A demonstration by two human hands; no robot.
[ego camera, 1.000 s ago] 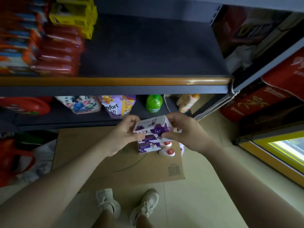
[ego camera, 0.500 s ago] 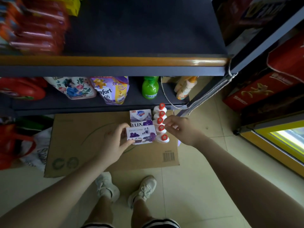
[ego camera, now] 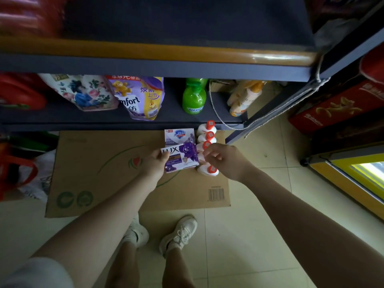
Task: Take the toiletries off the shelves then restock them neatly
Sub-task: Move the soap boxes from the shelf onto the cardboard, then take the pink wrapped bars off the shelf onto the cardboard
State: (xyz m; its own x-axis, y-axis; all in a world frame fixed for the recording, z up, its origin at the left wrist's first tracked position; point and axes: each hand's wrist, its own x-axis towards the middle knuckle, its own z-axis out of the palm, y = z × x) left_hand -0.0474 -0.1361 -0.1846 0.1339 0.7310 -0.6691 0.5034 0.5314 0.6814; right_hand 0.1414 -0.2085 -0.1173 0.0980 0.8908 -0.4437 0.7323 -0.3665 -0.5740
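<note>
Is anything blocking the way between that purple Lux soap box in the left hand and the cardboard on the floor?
Nothing visible does. The left hand holds the Lux soap box low over the cardboard, beside the Safeguard box and the row of white bottles. The right hand hovers by the bottles.

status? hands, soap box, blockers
Left hand grips LUX soap box over cardboard. Right hand loosely curled, empty, over white bottles. No blockers.

Dim interior; glare on orange shelf trim (ego camera: 276, 57); upper-left packets (ego camera: 25, 15) motion-blurred; wide-angle bending at edges.
</note>
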